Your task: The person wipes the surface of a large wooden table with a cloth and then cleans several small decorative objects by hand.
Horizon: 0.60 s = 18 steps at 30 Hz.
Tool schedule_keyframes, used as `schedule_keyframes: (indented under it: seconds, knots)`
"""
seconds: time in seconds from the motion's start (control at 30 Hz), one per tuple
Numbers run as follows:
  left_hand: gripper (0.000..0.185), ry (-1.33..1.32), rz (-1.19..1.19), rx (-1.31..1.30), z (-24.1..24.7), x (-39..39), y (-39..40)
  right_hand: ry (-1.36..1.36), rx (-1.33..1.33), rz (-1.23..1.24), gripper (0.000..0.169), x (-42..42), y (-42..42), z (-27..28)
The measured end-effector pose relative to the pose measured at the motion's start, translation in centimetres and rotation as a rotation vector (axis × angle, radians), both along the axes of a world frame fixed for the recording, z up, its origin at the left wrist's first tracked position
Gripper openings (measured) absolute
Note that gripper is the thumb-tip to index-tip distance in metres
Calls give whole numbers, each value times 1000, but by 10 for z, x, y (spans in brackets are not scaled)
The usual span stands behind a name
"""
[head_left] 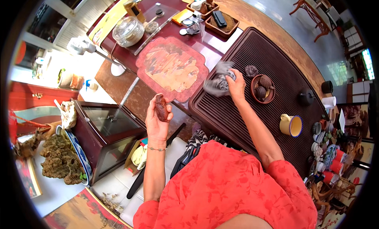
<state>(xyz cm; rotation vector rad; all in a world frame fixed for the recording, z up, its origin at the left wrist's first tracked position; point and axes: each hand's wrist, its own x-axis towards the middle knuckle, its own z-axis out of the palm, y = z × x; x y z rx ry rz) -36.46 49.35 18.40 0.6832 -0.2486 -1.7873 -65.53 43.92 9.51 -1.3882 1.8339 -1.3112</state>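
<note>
My left hand [157, 122] holds a dark reddish-brown carved figurine [161, 108] upright between thumb and fingers, left of the ribbed tray. Over the left edge of the dark ribbed tea tray [266, 57], my right hand [236, 82] grips a crumpled grey cloth [220, 83], whose ends are blurred. Close to the right hand, a round brown dish [253, 94] holds several dark carved pieces, one with a scaly surface [265, 81]. A small dark carved piece [251, 71] lies on the tray beside the dish. Farther right are a cream enamel mug [290, 125] with a blue rim and a dark teapot [306, 97].
A pink-bordered mat [171, 69] lies beyond the left hand. Behind it stand a glass pot [128, 32] and wooden trays [222, 24]. At left are a glass-fronted cabinet [103, 140] and a desk fan [77, 46]. Cups [316, 128] crowd the right side.
</note>
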Motion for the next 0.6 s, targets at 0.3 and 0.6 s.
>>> schedule_keyframes:
  seconds: [0.3,0.6]
  knots:
    - [34,-44,-103,5,1,-42,-11,-118,56,831,27,46,44,48]
    - [34,-80,-140,66,-5,-41,-46,633,-42,125,16,43,-21,-3]
